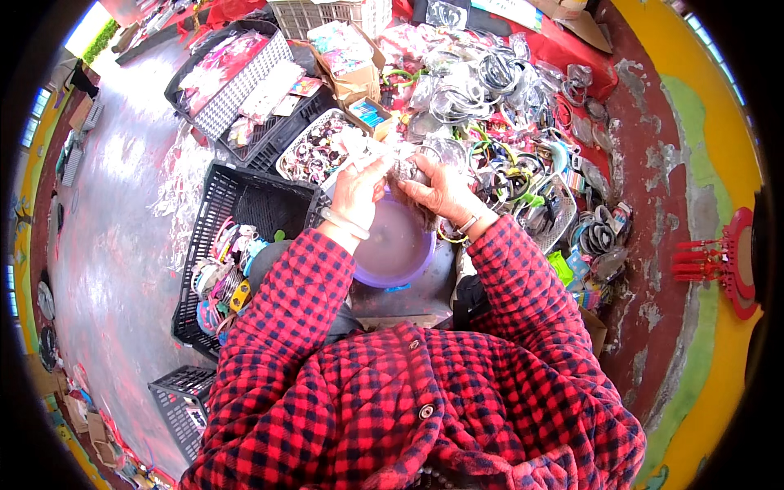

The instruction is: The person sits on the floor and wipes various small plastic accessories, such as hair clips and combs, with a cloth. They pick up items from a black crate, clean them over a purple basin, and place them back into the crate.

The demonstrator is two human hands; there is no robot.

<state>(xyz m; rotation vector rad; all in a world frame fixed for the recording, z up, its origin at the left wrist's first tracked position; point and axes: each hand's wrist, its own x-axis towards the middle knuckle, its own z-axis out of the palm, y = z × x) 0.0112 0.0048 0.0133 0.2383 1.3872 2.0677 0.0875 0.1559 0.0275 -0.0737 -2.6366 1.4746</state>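
My left hand [357, 194] is closed, its thumb and fingers pinched at a pale, see-through plastic bag [377, 150]. My right hand [445, 193] grips a brown, fuzzy, hair-like piece [403, 173], with the thumb pointing toward the left hand. Part of this piece hangs below the right fingers; its exact kind is not clear. Both hands are close together over the far rim of a round purple basin [428, 260], whose inside looks pale lilac. Bangles circle both wrists.
Beyond my right hand spreads a heap of bagged headbands [478, 94]. A white basket [309, 145] of small hair ties and a small box [369, 114] stand beyond my left. Black crates [245, 189] line the left side; a red-brown wall base [645, 245] runs along the right.
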